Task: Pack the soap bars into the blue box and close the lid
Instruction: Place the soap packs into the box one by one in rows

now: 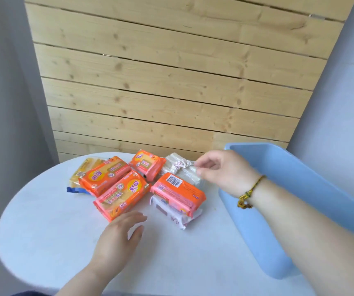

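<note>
Several wrapped soap bars lie in a loose cluster on the white round table [43, 231]. Orange packs include a long one [121, 195] in front, one behind it [103, 175], a small one [147, 164] and one showing a barcode [178, 192], which rests on a white-pink pack [171, 212]. A yellow pack [86, 169] sits at the far left, a clear-wrapped white pack [182, 168] at the back. My left hand [118, 236] hovers open just before the long orange pack. My right hand [221, 169] reaches over the clear-wrapped pack, fingers loosely spread. The blue box [278, 189] stands open at the right.
A slatted wooden panel [171, 82] stands against the wall behind the table. The blue box overhangs the table's right side, under my right forearm. No lid is in view. Bare tabletop lies in front of and to the left of the soap bars.
</note>
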